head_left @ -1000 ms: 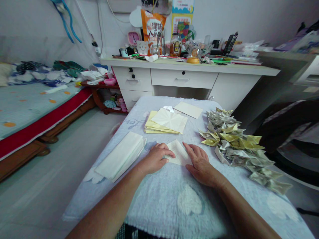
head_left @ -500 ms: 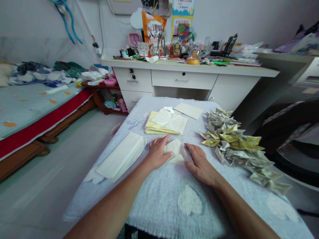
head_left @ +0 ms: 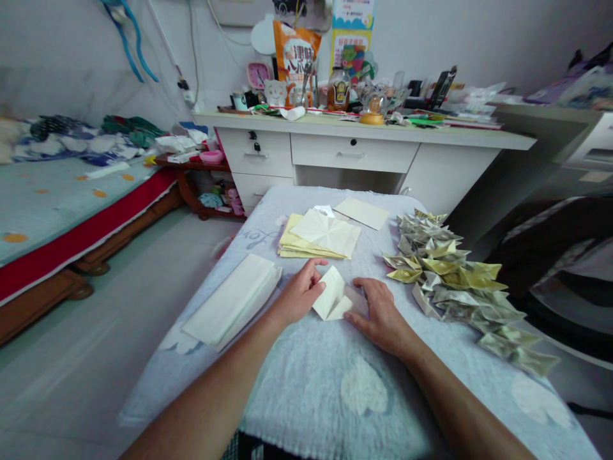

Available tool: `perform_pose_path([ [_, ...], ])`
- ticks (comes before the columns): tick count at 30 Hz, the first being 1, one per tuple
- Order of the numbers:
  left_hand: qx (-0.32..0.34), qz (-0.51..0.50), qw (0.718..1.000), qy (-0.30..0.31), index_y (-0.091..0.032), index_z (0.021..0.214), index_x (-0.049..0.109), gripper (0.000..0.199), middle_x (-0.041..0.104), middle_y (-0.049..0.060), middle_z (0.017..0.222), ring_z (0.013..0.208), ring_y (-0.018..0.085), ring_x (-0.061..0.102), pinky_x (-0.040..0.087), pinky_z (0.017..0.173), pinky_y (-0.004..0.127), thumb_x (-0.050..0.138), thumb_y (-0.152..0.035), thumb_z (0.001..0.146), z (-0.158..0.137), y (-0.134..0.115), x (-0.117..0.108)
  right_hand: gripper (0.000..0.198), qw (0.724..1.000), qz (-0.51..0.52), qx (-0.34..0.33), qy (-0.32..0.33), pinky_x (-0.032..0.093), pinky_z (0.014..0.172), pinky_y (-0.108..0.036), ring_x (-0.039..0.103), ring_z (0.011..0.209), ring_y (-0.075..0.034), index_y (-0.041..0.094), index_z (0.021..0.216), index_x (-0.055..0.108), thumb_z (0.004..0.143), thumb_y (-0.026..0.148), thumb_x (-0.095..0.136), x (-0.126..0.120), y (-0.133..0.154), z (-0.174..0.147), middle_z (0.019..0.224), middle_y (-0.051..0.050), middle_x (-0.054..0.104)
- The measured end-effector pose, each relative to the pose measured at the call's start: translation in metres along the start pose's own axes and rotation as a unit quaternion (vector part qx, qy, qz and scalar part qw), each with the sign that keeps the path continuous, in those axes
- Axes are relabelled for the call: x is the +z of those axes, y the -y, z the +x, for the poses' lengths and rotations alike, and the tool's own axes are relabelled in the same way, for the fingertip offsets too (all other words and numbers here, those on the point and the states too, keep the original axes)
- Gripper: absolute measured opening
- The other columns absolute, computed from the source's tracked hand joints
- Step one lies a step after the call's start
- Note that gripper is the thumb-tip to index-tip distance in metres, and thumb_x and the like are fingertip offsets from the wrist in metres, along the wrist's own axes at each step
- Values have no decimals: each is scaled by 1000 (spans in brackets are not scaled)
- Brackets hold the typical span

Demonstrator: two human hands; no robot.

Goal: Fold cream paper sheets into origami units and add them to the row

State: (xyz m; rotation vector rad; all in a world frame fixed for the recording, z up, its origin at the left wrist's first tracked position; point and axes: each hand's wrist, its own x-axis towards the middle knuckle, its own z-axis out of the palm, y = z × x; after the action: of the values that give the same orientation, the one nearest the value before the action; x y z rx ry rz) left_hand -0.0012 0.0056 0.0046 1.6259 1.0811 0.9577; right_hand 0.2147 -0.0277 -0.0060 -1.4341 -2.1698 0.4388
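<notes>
A small folded sheet of pale paper [head_left: 331, 291] lies on the cloth-covered table between my hands, its left part raised in a flap. My left hand [head_left: 302, 292] pinches the flap's left edge between thumb and fingers. On the other side, my right hand [head_left: 378, 313] grips the paper's right part, thumb at the near edge and fingers at the far edge. Left of my hands is a stack of long pale folded papers [head_left: 232, 300]. Beyond them sits a pile of yellowish and white sheets [head_left: 320, 236]. Many gold and silver folded paper pieces [head_left: 450, 268] stand in rows at the right.
A loose pale card [head_left: 363, 212] lies near the table's far end. Behind stands a white desk [head_left: 354, 150] crowded with a jar [head_left: 338, 89], an orange bag [head_left: 294, 64] and other items. A bed [head_left: 71, 204] is at the left, a dark wheel-like shape at the right.
The left part of the small paper has been lifted into a flap. My left fingers have curled from lying flat to pinching its edge; my right thumb has shifted slightly left.
</notes>
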Motion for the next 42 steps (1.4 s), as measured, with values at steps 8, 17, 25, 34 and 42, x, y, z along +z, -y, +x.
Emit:
perform_pose_path([
  [8, -29, -150, 988, -39, -19, 95, 50, 17, 53, -2, 82, 59, 8, 51, 41, 48, 17, 53, -25, 80, -4, -10, 6, 90, 976, 151, 79, -137, 41, 95, -50, 48, 116, -31, 19, 144, 14, 77, 52, 65, 1, -4, 2, 130, -17, 46],
  [17, -16, -31, 999, 29, -15, 86, 59, 10, 52, -1, 79, 58, 7, 48, 39, 52, 18, 57, -15, 76, -11, -10, 11, 78, 864, 474, 133, -109, 41, 57, -23, 53, 62, -12, 25, 139, 18, 79, 33, 67, 1, 5, 9, 71, 5, 58],
  [25, 130, 163, 978, 6, -24, 118, 51, 63, 48, 6, 111, 105, 18, 52, 48, 87, 31, 46, 6, 63, -20, -9, 11, 73, 857, 483, 145, -102, 33, 48, -20, 45, 50, -10, 23, 137, 24, 77, 26, 65, 1, 3, 10, 59, 10, 51],
  [34, 253, 375, 890, -65, -27, 100, 65, 39, 38, 5, 137, 130, 30, 31, 26, 110, 51, 66, -5, 69, -25, -16, 9, 66, 879, 448, 139, -83, 30, 47, -20, 42, 50, -9, 22, 134, 29, 78, 26, 62, 0, 5, 11, 59, 10, 47],
  [42, 277, 450, 849, 24, -25, 103, 60, 26, 62, 2, 115, 118, 22, 47, 20, 108, 50, 59, -11, 81, -31, -26, 11, 62, 899, 410, 135, -75, 29, 48, -20, 41, 51, -9, 20, 134, 30, 80, 27, 60, 1, 3, 10, 60, 9, 48],
])
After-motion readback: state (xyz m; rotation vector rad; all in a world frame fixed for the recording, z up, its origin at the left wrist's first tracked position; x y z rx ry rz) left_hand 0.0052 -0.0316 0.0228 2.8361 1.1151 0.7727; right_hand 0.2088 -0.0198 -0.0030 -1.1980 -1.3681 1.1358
